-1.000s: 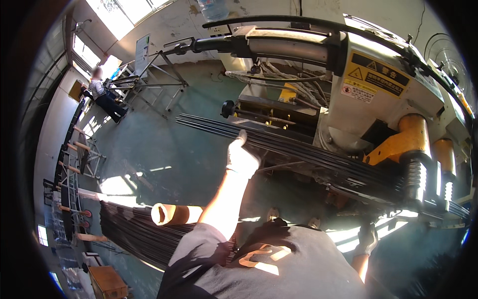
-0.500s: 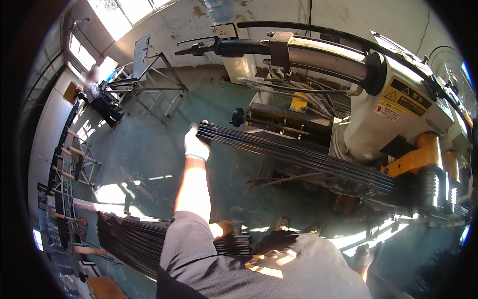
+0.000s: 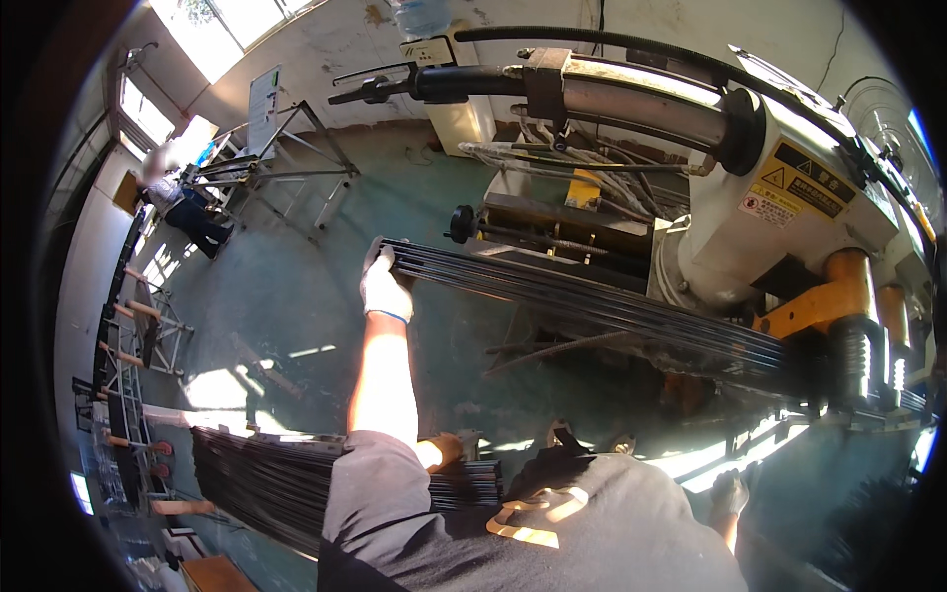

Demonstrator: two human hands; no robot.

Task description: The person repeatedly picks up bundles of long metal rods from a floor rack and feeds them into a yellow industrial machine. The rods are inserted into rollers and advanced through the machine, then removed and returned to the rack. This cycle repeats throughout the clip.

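Note:
My left hand (image 3: 385, 283), in a white glove, is closed around the near-left ends of a bundle of long, thin black rods (image 3: 552, 296). The rods slope down to the right, with their far ends at a machine clamp with a yellow arm (image 3: 814, 314) and dark spring-like coils. My right hand (image 3: 729, 491), also gloved, hangs low at the right, apart from the rods. Its fingers look curled, and nothing shows in them. Which shape the rods' ends have is too small to tell.
A large pale machine (image 3: 779, 212) with a long horizontal cylinder (image 3: 631, 104) stands ahead to the right. A pile of dark rods (image 3: 266, 474) lies at the lower left. Metal frames (image 3: 296, 168) and another person (image 3: 187, 212) are at the far left. Wooden rollers (image 3: 182, 507) stick out nearby.
The view has shifted slightly. My left hand keeps its hold on the rods, almost in the same place. My right hand has risen a little and moved slightly to the right.

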